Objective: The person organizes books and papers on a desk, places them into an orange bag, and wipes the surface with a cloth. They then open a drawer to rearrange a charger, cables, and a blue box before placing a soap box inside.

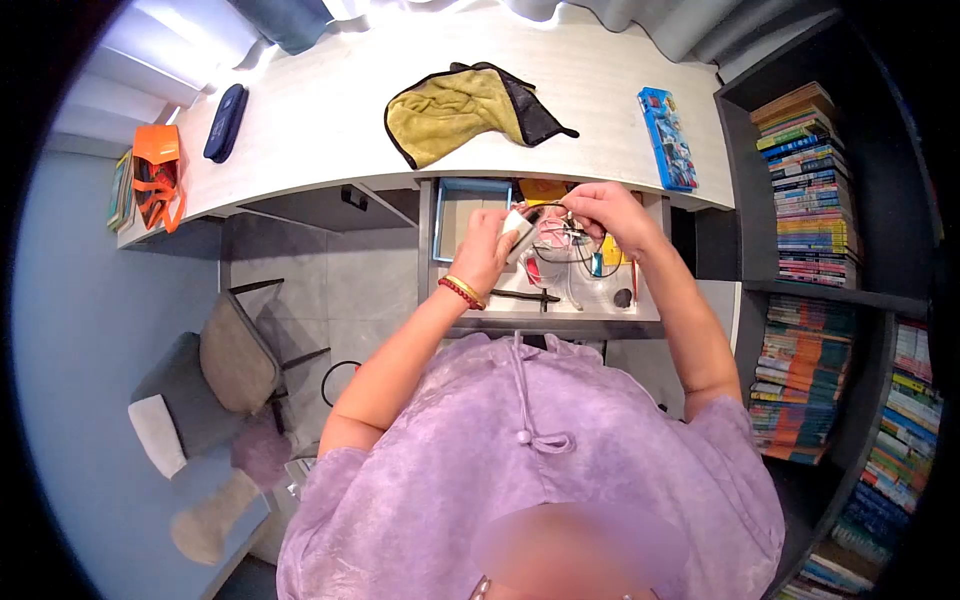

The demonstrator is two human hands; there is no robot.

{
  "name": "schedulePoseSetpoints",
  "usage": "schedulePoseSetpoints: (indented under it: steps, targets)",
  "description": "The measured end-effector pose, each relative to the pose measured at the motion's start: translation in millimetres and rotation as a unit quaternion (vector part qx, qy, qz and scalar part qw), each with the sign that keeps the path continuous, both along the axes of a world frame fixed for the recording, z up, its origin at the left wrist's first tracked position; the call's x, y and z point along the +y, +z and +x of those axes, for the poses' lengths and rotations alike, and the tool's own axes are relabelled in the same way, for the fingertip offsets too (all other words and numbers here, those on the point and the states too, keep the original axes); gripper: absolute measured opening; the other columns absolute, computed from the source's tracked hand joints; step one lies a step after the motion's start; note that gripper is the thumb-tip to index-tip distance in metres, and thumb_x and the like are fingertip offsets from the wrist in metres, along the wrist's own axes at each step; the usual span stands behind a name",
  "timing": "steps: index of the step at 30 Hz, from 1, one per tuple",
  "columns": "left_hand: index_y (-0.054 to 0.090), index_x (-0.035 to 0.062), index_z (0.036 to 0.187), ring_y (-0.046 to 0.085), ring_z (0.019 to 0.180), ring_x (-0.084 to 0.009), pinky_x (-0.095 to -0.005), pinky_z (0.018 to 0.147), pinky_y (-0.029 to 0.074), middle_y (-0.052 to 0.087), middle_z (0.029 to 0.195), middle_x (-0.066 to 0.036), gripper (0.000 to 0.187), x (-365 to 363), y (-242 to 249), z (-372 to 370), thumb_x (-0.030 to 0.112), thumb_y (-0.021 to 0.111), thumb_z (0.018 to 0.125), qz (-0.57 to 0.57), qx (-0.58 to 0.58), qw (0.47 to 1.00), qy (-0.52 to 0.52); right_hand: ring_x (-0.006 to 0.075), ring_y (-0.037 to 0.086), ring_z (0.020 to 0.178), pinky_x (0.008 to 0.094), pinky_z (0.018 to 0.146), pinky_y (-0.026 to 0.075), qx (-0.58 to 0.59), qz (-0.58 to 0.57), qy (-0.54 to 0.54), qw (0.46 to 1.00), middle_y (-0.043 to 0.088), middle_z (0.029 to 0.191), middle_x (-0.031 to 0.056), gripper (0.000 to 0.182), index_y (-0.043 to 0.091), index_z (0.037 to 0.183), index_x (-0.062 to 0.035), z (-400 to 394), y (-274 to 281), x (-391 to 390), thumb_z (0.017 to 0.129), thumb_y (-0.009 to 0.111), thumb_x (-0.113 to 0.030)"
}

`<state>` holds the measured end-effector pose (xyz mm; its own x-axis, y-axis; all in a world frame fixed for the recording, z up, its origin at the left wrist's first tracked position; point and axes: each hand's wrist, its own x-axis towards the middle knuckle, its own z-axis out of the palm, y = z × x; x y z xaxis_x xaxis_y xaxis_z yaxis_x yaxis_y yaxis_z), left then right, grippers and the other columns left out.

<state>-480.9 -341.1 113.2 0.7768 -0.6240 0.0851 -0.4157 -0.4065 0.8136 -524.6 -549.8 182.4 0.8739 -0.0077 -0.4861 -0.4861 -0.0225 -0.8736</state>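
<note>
My left hand, with beaded bracelets at the wrist, is closed around a small white box-shaped object over the open drawer. To its right, the fingers of my right hand pinch a thin black cable, which loops down over the drawer. Beneath both hands lies a jumble of cables and small items. A light blue box sits in the drawer's left side, next to my left hand. Toward the drawer's front are a black stick-like object and a dark round object.
On the desk lie a yellow-and-black cloth, a blue patterned case and a dark blue case. An orange bag stands at the left end. A bookshelf rises on the right; a chair is lower left.
</note>
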Motion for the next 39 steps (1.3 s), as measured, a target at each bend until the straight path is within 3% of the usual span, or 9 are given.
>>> schedulePoseSetpoints:
  steps: [3, 7, 10, 18, 27, 31, 34, 37, 39]
  targets:
    - [0.044, -0.0027, 0.107, 0.052, 0.09, -0.0388, -0.0409, 0.078, 0.043, 0.051, 0.097, -0.022, 0.03, -1, -14, 5, 0.017, 0.05, 0.085, 0.0, 0.077, 0.995, 0.056, 0.0025, 0.037, 0.044, 0.0176, 0.039, 0.029, -0.02, -0.023, -0.03, 0.999, 0.045, 0.054, -0.0053, 0.02, 0.063, 0.088, -0.0036, -9, 7, 28, 0.087, 0.051, -0.02]
    - [0.044, -0.0033, 0.104, 0.059, 0.064, -0.0315, -0.0359, 0.058, 0.05, 0.057, 0.083, -0.019, 0.028, -10, -32, 5, 0.019, 0.047, 0.087, -0.06, 0.192, 0.97, 0.133, 0.0019, 0.036, 0.046, 0.0169, 0.041, 0.028, -0.059, -0.043, -0.035, 0.997, 0.043, 0.056, -0.0061, 0.022, 0.062, 0.097, -0.0028, -30, -24, 75, 0.087, 0.051, -0.02]
    - [0.047, 0.0013, 0.107, 0.06, 0.077, -0.0184, -0.0297, 0.058, 0.053, 0.057, 0.093, -0.012, 0.026, -14, -29, 8, 0.018, 0.044, 0.088, -0.18, 0.49, 0.827, 0.211, 0.0019, 0.035, 0.047, 0.0168, 0.041, 0.027, -0.09, -0.04, -0.055, 0.994, 0.042, 0.057, -0.0066, 0.022, 0.061, 0.098, -0.002, -46, -49, 86, 0.088, 0.05, -0.018]
    - [0.044, -0.0032, 0.114, 0.058, 0.094, -0.0299, -0.0418, 0.078, 0.051, 0.052, 0.109, -0.018, 0.031, -20, 3, 9, 0.014, 0.033, 0.091, -0.363, 0.654, 0.641, 0.171, 0.0025, 0.034, 0.048, 0.0173, 0.043, 0.025, -0.034, 0.081, -0.063, 0.994, 0.042, 0.056, -0.0058, 0.02, 0.063, 0.091, -0.0028, -67, -82, 71, 0.089, 0.049, -0.018]
    - [0.048, -0.0022, 0.111, 0.059, 0.089, -0.0234, -0.0356, 0.074, 0.05, 0.057, 0.102, -0.014, 0.03, -17, 9, 14, 0.016, 0.034, 0.092, -0.325, 0.643, 0.68, 0.134, 0.0023, 0.038, 0.05, 0.0169, 0.044, 0.028, -0.039, 0.079, -0.066, 0.994, 0.047, 0.06, -0.0048, 0.02, 0.063, 0.084, -0.0041, -51, -88, 50, 0.087, 0.052, -0.021]
    - [0.048, 0.0005, 0.112, 0.057, 0.086, -0.0155, -0.0287, 0.074, 0.047, 0.058, 0.099, -0.009, 0.03, -9, -2, 10, 0.021, 0.04, 0.092, -0.27, 0.541, 0.789, 0.104, 0.0034, 0.044, 0.056, 0.0207, 0.049, 0.035, -0.047, -0.085, 0.013, 0.995, 0.055, 0.065, -0.0026, 0.021, 0.065, 0.08, -0.0024, -31, -86, 1, 0.083, 0.057, -0.022]
    - [0.045, 0.0008, 0.113, 0.054, 0.084, -0.0143, -0.0278, 0.073, 0.044, 0.057, 0.092, -0.009, 0.029, -11, 19, 8, 0.021, 0.041, 0.091, -0.072, 0.273, 0.958, -0.041, 0.0042, 0.043, 0.056, 0.0228, 0.049, 0.035, -0.081, -0.132, 0.039, 0.987, 0.054, 0.062, -0.0031, 0.021, 0.065, 0.075, -0.0016, -7, -77, -23, 0.08, 0.059, -0.021]
    - [0.043, 0.0015, 0.112, 0.055, 0.088, -0.0361, -0.0413, 0.076, 0.043, 0.056, 0.096, -0.023, 0.03, -19, 26, -5, 0.019, 0.045, 0.088, 0.091, 0.07, 0.991, -0.067, 0.006, 0.044, 0.054, 0.0227, 0.051, 0.037, 0.014, -0.136, 0.098, 0.986, 0.053, 0.057, -0.002, 0.019, 0.065, 0.073, -0.0017, 24, -58, -29, 0.076, 0.062, -0.02]
    - [0.044, 0.0023, 0.112, 0.053, 0.09, -0.0391, -0.0437, 0.077, 0.042, 0.055, 0.098, -0.024, 0.03, -20, 23, -4, 0.018, 0.046, 0.087, 0.102, 0.087, 0.991, -0.027, 0.0085, 0.049, 0.056, 0.025, 0.053, 0.041, -0.015, -0.21, 0.096, 0.973, 0.058, 0.06, 0.0016, 0.02, 0.066, 0.076, -0.0014, 33, -43, -20, 0.075, 0.061, -0.021]
